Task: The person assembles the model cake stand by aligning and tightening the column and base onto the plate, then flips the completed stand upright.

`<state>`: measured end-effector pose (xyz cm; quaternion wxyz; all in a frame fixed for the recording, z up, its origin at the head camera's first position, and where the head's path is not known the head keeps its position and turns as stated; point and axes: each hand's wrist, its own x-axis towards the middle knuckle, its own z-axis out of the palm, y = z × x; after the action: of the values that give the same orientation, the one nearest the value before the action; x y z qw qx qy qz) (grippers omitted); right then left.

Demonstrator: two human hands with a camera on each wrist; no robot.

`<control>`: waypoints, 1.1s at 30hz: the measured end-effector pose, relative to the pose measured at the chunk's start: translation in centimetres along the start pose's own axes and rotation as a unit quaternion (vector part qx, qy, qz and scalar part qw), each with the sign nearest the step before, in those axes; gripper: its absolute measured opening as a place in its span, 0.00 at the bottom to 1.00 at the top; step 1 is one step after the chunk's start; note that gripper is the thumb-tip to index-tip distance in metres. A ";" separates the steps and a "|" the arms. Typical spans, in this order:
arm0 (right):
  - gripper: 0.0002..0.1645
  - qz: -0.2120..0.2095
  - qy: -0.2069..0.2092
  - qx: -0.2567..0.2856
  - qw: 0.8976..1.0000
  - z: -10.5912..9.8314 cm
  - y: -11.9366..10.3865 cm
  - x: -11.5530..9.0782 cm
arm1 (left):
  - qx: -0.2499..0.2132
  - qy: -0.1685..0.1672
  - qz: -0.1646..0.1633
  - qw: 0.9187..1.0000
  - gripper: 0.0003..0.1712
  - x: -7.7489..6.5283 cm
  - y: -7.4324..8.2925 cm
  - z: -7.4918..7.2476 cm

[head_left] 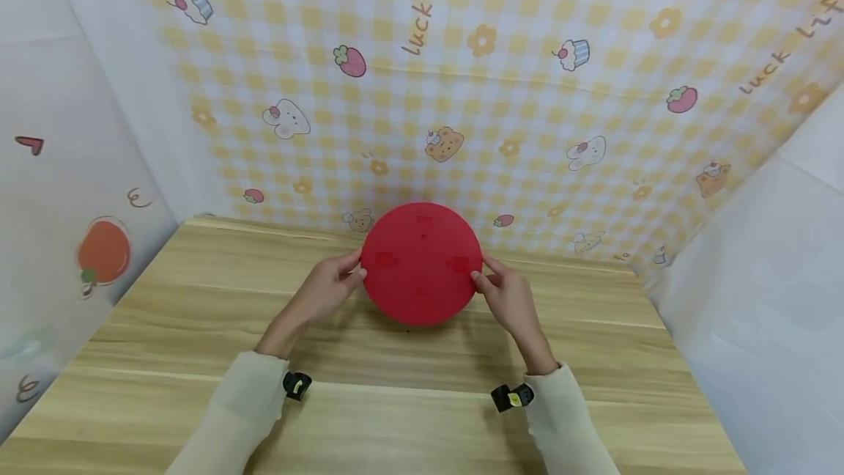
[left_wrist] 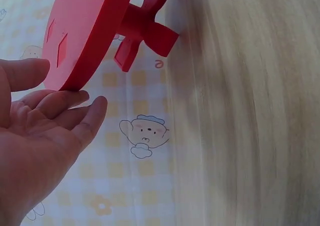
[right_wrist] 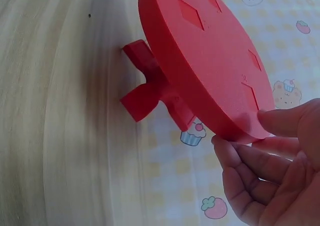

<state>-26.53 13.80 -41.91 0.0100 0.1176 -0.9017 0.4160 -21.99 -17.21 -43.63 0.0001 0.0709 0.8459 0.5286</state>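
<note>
A red round stand [head_left: 422,262] is tilted so its flat disc top faces me, with shallow square recesses on that face. In the left wrist view its splayed red legs [left_wrist: 145,28] show behind the disc. They sit close to the wooden tabletop; whether they touch it I cannot tell. My left hand [head_left: 330,281] pinches the disc's left rim, thumb on the face and fingers behind. On the opposite rim my right hand [head_left: 508,295] pinches likewise, and the right wrist view shows its thumb on the face near a recess.
The wooden tabletop [head_left: 395,424] stretches under both arms. A yellow checked cloth [head_left: 395,94] with cartoon prints hangs behind it. White sheets hang at the left [head_left: 66,167] and the right [head_left: 771,255]. Each wrist carries a small black camera mount.
</note>
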 end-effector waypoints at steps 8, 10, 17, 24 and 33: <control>0.23 0.005 -0.009 0.019 1.000 0.3 0.7 0.4 | 0.003 0.018 -0.010 1.000 0.28 -0.1 -0.3 -0.1; 0.22 0.027 -0.023 0.043 0.998 0.5 1.0 0.5 | 0.007 0.014 -0.016 1.000 0.28 -0.1 -0.5 0.0; 0.22 0.074 -0.032 0.092 0.992 0.9 1.6 0.8 | 0.013 0.008 -0.027 1.000 0.29 0.0 -0.6 -0.1; 0.22 0.088 -0.027 0.114 0.989 1.1 1.6 1.1 | -0.039 0.003 -0.025 0.999 0.24 0.1 -0.8 -0.2; 0.22 0.101 -0.035 0.136 0.985 1.2 1.8 0.5 | -0.070 -0.017 -0.041 0.997 0.23 -0.1 -0.6 -0.2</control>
<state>-27.33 13.92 -43.99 -0.0796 0.0411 -0.8436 0.5295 -22.00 -17.67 -44.04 0.0408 0.0452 0.8090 0.5847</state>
